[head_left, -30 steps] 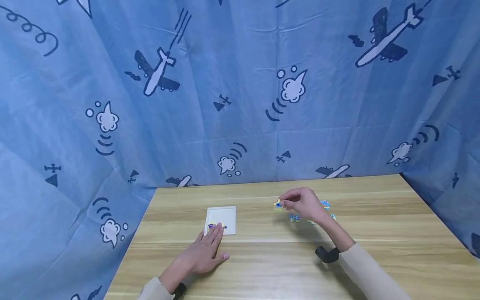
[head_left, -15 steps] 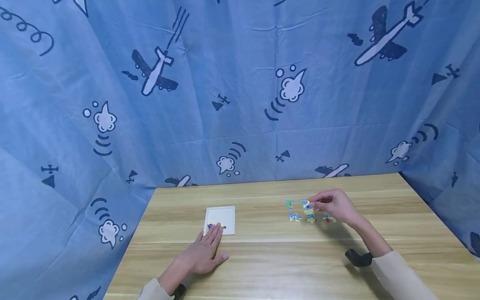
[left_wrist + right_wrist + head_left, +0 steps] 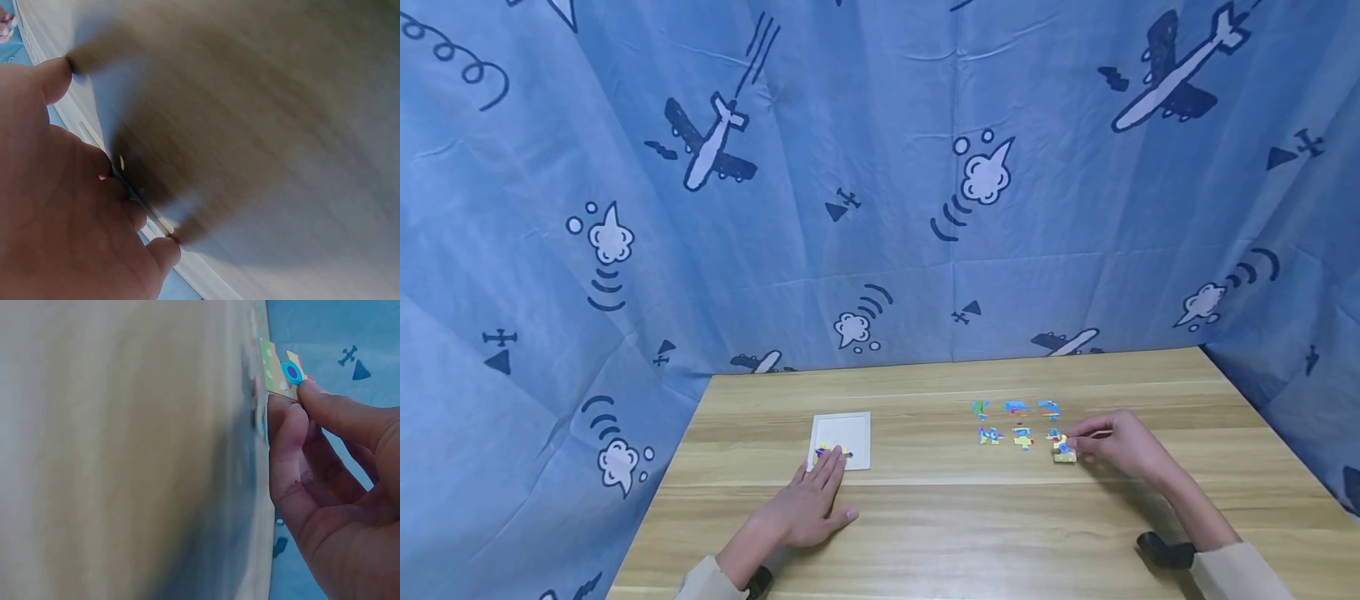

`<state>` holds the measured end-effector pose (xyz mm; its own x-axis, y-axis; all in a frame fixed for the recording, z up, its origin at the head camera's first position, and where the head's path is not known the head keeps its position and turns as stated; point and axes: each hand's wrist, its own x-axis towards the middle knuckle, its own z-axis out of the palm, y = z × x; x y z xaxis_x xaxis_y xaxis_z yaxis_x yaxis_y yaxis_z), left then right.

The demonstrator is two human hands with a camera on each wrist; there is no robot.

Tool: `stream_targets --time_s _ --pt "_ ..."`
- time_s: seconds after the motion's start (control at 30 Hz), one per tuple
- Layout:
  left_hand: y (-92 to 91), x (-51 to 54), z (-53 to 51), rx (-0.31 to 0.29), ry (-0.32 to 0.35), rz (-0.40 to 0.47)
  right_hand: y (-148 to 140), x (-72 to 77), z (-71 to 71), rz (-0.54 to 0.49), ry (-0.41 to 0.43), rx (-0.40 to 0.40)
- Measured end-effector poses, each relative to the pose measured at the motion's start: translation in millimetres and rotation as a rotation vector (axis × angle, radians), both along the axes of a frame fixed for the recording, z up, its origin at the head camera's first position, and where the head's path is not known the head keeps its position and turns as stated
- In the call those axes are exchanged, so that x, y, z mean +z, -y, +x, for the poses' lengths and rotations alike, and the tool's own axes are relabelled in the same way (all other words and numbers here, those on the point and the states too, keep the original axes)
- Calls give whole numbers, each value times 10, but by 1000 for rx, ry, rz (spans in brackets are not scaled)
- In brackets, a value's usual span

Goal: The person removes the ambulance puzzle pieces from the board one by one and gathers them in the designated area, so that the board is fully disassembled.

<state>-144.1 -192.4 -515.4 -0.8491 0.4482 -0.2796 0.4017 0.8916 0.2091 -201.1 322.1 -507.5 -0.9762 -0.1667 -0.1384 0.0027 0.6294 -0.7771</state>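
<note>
My left hand [image 3: 805, 506] lies palm down with its fingers straight, their tips on the near edge of a square white puzzle tray [image 3: 861, 433]. By those fingertips, at the tray's near side, some blue and yellow puzzle piece [image 3: 822, 452] shows, partly covered by the fingers. Over at the right of the table, my right hand [image 3: 1122, 448] pinches another puzzle piece [image 3: 275, 372] between thumb and fingers. It is yellow and green with a blue round spot. In the head view this held piece overlaps a loose puzzle piece [image 3: 1052, 434] behind it.
Further loose puzzle pieces lie in two rows left of the right hand, among them a green one [image 3: 980, 407], a blue one [image 3: 1017, 407] and a yellow one [image 3: 1022, 437]. The wooden table [image 3: 925, 517] ends at a blue airplane-print curtain [image 3: 880, 208].
My right hand has carried the pinched puzzle piece rightward past the rows, then toward the near side. The left hand has stayed on the tray.
</note>
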Motion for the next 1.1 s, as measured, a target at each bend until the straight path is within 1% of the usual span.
stream_targets --time_s 0.1,0.17,0.37,0.47,0.53,0.77,1.1 --pt "4 5 -3 2 7 -3 -25 -39 8 11 47 -19" --pt "1 9 5 4 11 -5 -36 -56 12 17 61 -20" --pt "-9 36 14 -1 17 15 -26 -27 17 34 48 18" --pt "-8 43 15 -3 18 16 -3 -14 25 45 54 18" --pt "-7 39 15 -5 15 15 6 -17 30 60 43 19" --pt "-5 39 19 -1 17 18 25 -55 30 216 -65 12" --pt "-2 14 -5 1 22 8 33 -51 36 246 -106 26"
